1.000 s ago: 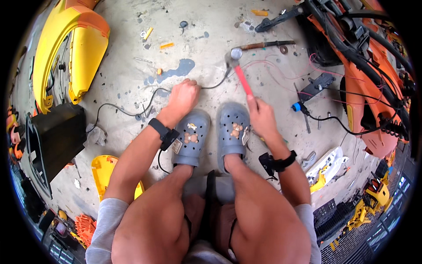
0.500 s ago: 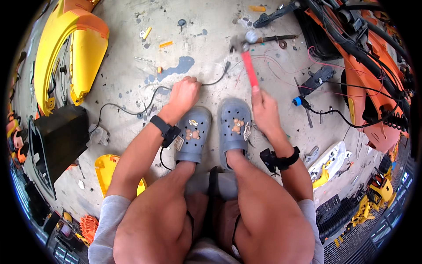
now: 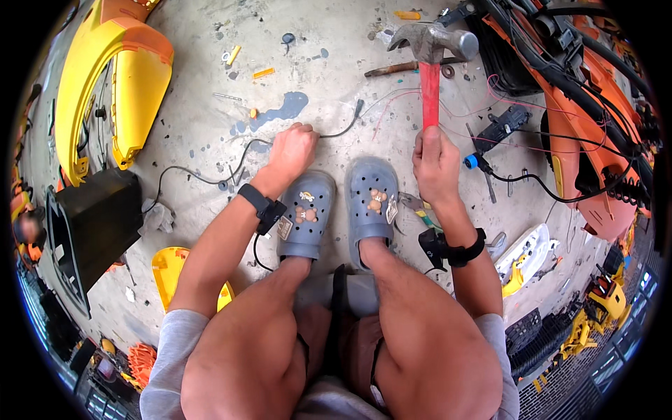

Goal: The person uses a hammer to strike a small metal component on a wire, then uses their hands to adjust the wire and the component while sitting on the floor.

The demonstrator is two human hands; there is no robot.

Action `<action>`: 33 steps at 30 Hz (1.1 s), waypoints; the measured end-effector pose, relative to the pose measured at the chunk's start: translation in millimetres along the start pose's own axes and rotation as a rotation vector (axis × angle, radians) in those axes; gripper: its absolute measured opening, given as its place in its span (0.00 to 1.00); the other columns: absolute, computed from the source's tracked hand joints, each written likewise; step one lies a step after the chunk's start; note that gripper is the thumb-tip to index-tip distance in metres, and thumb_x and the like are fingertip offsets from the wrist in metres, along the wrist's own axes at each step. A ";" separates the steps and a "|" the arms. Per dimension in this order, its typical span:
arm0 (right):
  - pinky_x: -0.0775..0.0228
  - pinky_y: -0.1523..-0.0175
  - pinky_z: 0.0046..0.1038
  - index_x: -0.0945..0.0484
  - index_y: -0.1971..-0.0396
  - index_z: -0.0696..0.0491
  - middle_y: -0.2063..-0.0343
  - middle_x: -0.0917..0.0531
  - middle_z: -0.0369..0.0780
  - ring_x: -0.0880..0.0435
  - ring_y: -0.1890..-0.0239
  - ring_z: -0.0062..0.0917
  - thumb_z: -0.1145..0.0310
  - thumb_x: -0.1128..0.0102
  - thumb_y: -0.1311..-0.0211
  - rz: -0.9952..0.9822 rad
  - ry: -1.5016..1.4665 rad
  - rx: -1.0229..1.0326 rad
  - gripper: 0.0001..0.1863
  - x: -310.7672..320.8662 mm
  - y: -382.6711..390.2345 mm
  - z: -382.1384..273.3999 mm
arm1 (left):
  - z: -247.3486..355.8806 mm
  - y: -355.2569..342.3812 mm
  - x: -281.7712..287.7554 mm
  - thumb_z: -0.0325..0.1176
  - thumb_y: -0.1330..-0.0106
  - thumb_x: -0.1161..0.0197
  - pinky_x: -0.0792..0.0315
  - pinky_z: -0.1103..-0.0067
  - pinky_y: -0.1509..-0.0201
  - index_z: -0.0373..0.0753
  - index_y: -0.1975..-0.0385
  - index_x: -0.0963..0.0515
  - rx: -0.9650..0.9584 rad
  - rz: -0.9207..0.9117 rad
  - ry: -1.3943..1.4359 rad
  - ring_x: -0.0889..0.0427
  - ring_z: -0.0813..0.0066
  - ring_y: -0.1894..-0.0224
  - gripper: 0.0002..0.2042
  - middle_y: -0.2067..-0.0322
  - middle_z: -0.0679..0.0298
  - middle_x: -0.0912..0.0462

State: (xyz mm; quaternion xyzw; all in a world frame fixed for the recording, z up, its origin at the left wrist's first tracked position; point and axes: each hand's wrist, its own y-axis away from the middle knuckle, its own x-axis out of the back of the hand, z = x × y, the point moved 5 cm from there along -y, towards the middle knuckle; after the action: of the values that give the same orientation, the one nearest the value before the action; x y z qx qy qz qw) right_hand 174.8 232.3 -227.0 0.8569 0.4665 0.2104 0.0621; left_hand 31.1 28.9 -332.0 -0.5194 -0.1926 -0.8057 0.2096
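Note:
My left hand [image 3: 294, 145] is closed on a thin black cable [image 3: 341, 130] that lies along the concrete floor, just ahead of my left clog [image 3: 306, 217]. One end of the cable, with a dark tip, sticks out to the right of the fist. In my right hand [image 3: 435, 166] is a claw hammer [image 3: 430, 94], gripped by its red handle. Its steel head points away from me, raised above the floor, claw to the left and face to the right. Pliers [image 3: 425, 215] with green and yellow handles lie beside my right wrist, partly hidden.
Yellow body panels [image 3: 140, 84] stand at the left, by a black plastic box [image 3: 98, 224]. On the right is an orange vehicle frame [image 3: 570, 126] with black and pink wires. A rod-like tool [image 3: 392, 68] lies behind the hammer. A white panel [image 3: 525, 255] rests at lower right.
My right hand has moved right with the hammer, whose head has risen up and to the right, closer to view. The pliers have come into sight. My left hand stays put.

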 end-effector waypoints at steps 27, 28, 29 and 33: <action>0.30 0.59 0.43 0.22 0.65 0.63 0.74 0.20 0.56 0.21 0.68 0.54 0.43 0.60 0.29 -0.060 0.090 -0.054 0.33 -17.1 10.3 5.6 | -0.8 2.1 -1.9 0.29 0.42 0.41 0.24 0.65 0.62 0.37 0.71 0.18 0.010 0.015 0.008 0.20 0.56 0.63 0.06 0.73 0.58 0.21; 0.30 0.58 0.43 0.22 0.66 0.63 0.74 0.20 0.57 0.21 0.68 0.55 0.43 0.60 0.29 -0.087 0.197 -0.076 0.33 -20.5 10.0 24.2 | 3.0 -0.5 -1.9 0.28 0.42 0.41 0.25 0.65 0.62 0.37 0.71 0.18 -0.003 0.013 0.011 0.20 0.56 0.63 0.06 0.73 0.58 0.21; 0.30 0.58 0.43 0.23 0.67 0.63 0.74 0.20 0.57 0.21 0.67 0.55 0.43 0.60 0.29 -0.102 0.306 -0.098 0.33 -25.6 6.9 58.1 | 8.5 -6.7 -1.6 0.28 0.42 0.41 0.25 0.65 0.62 0.37 0.70 0.18 -0.027 0.016 0.017 0.20 0.56 0.63 0.06 0.73 0.57 0.21; 0.31 0.54 0.45 0.24 0.69 0.63 0.71 0.20 0.60 0.23 0.62 0.60 0.41 0.60 0.29 -0.046 0.395 -0.238 0.35 -24.6 0.2 54.4 | -0.6 -5.3 -2.8 0.28 0.42 0.41 0.24 0.65 0.62 0.37 0.70 0.17 -0.010 0.046 0.012 0.20 0.55 0.64 0.06 0.73 0.57 0.21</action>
State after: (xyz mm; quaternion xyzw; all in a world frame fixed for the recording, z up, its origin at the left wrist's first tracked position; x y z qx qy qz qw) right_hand 186.1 216.8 -283.6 0.7750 0.4608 0.4260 0.0751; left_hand 28.8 33.3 -335.3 -0.5199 -0.1750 -0.8048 0.2267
